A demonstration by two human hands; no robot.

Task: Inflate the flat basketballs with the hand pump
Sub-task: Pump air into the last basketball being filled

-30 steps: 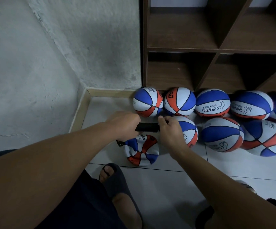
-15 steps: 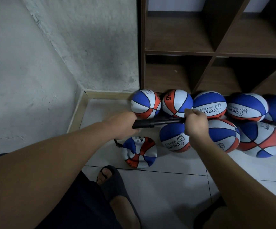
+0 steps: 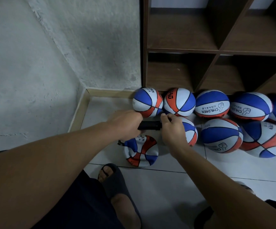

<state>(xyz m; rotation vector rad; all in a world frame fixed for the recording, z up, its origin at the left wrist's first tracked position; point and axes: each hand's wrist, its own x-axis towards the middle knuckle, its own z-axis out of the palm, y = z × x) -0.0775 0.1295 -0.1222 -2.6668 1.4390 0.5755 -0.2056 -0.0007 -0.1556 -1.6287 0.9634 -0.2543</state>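
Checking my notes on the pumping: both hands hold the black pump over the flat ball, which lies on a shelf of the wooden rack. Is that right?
Not quite. The head view shows the flat ball lying on the tiled floor in front of the wooden rack, not on a shelf. The rest holds: the left hand and right hand both hold the black pump over it.

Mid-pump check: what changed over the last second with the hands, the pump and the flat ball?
The right hand drew the handle out to the right half a second ago and has now pushed it back in, so only the short black pump body shows between the hands again. The left hand kept its grip on the barrel. The flat basketball looks just as crumpled, and the inflated balls stayed put.
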